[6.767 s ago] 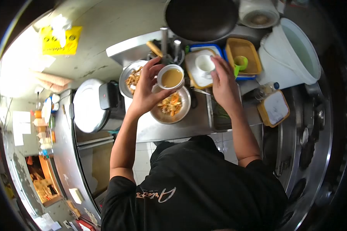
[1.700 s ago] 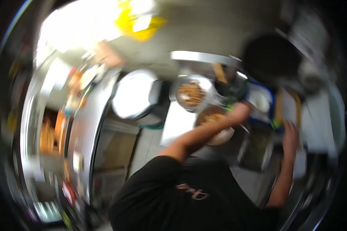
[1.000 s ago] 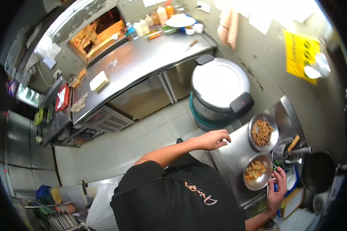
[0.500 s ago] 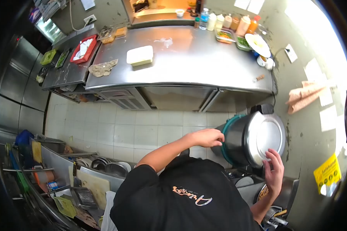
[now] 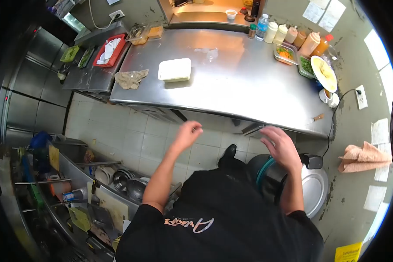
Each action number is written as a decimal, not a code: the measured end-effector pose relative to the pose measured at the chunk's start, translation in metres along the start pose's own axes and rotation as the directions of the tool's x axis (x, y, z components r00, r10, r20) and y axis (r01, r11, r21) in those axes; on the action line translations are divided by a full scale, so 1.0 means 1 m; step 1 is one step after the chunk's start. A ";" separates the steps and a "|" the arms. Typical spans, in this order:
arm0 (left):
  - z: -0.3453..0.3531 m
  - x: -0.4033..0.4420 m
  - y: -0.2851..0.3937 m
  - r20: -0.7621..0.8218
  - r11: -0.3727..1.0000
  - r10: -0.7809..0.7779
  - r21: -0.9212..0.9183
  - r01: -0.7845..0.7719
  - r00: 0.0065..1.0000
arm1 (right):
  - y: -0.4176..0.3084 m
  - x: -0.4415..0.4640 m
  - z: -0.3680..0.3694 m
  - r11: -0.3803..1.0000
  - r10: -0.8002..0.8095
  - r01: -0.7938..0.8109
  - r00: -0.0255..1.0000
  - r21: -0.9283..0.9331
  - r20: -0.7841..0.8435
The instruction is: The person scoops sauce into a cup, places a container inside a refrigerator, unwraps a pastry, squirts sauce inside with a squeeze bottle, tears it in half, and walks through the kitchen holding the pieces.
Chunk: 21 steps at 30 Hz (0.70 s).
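You seem between grasps, left hand (image 5: 187, 134) and right hand (image 5: 281, 147) empty, loosely open; touching the counter (image 5: 231, 85) calls for reaching.

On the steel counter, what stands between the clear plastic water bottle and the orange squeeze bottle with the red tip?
A row of cream, pinkish and brownish squeeze bottles stands between them, as the head view shows.

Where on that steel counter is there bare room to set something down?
Widest bare patch: the steel counter between the white-lidded tub and the wooden-handled scraper. It's crowded at the back right, with squeeze bottles and a plate.
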<state>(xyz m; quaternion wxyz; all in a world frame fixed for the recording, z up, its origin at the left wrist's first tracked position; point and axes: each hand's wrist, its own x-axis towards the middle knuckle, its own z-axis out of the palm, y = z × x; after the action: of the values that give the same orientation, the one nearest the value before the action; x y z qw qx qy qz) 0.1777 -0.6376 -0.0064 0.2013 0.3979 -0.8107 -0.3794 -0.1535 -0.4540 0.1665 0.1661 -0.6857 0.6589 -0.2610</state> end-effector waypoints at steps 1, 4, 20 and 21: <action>-0.020 0.011 0.007 -0.044 0.997 -0.073 0.015 0.074 0.996 | 0.002 0.019 0.000 0.999 -0.023 0.022 0.999 0.033 0.039; -0.071 0.053 0.017 -0.159 0.961 -0.169 0.194 0.199 0.973 | 0.008 0.077 0.006 0.993 -0.104 0.098 0.990 0.072 0.093; -0.089 0.263 -0.090 -0.244 0.915 0.209 0.390 -0.101 0.947 | -0.029 0.135 0.026 0.990 0.138 -0.142 0.977 0.013 0.163; -0.089 0.267 -0.092 -0.230 0.915 0.206 0.389 -0.105 0.951 | -0.030 0.132 0.025 0.985 0.172 -0.174 0.974 0.004 0.148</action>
<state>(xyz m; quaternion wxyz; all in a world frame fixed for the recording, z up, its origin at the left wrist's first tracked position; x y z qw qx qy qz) 0.1177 -0.9276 -0.0150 0.2590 0.4097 -0.8627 -0.1445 -0.1145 -0.5856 0.1817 0.2421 -0.6417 0.6998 -0.1997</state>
